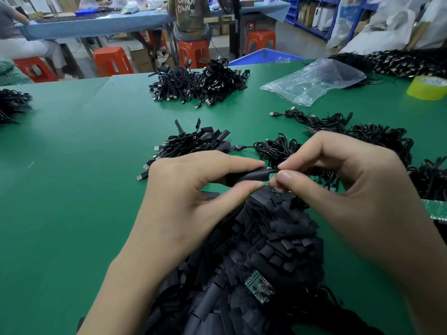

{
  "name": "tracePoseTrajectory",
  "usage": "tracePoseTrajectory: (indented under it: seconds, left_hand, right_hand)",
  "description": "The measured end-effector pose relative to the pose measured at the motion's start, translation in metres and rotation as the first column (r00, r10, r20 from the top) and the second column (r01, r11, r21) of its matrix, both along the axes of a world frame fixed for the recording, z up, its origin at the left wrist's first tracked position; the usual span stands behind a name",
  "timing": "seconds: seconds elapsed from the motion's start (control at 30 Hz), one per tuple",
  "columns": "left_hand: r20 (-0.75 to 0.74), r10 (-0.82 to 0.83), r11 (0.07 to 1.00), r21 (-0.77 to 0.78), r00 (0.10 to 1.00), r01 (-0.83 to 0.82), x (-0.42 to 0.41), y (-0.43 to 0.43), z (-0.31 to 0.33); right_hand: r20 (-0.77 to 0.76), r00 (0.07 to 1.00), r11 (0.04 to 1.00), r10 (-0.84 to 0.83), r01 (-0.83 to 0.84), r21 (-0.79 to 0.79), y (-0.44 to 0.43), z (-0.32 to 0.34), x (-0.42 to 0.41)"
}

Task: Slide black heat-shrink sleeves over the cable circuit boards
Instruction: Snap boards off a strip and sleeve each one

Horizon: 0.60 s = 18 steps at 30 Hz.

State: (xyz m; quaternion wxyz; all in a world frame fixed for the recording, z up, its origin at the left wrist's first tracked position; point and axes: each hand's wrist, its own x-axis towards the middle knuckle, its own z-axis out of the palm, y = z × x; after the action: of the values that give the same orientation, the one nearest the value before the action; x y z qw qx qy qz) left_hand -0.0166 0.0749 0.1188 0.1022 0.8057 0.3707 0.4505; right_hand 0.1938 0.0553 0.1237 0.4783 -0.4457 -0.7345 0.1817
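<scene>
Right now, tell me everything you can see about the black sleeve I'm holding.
The black sleeve is a short matte tube that looks like soft heat-shrink plastic, lying roughly level above the green table. The left hand pinches it between thumb and forefinger. Its right end meets the right hand, whose fingers feed in a small green board, mostly hidden.

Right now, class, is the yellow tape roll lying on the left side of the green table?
No, the tape roll lies at the far right edge of the table, beyond the clear plastic bag.
</scene>
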Motion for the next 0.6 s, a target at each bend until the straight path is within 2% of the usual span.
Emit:
tracePoseTrajectory:
  seconds: [0.37,0.5,0.6]
  left_hand:
    - [-0.016,-0.002,0.999,0.036,1.0,0.003,0.0036,0.0016,-0.0017]
    - [0.081,0.097,0.994,0.037,0.992,-0.101,0.0055,0.0004,-0.003]
    - [0.239,0.173,0.984,0.006,0.955,-0.18,0.0082,0.0011,-0.0047]
  right_hand:
    - [0.031,0.999,0.999,-0.021,0.02,0.029,-0.0011,-0.0016,-0.0023]
    - [-0.035,0.998,0.999,-0.048,0.048,0.006,-0.0005,-0.0034,-0.0019]
    - [-0.119,0.993,0.999,-0.029,0.027,-0.019,-0.0007,-0.0025,-0.0031]
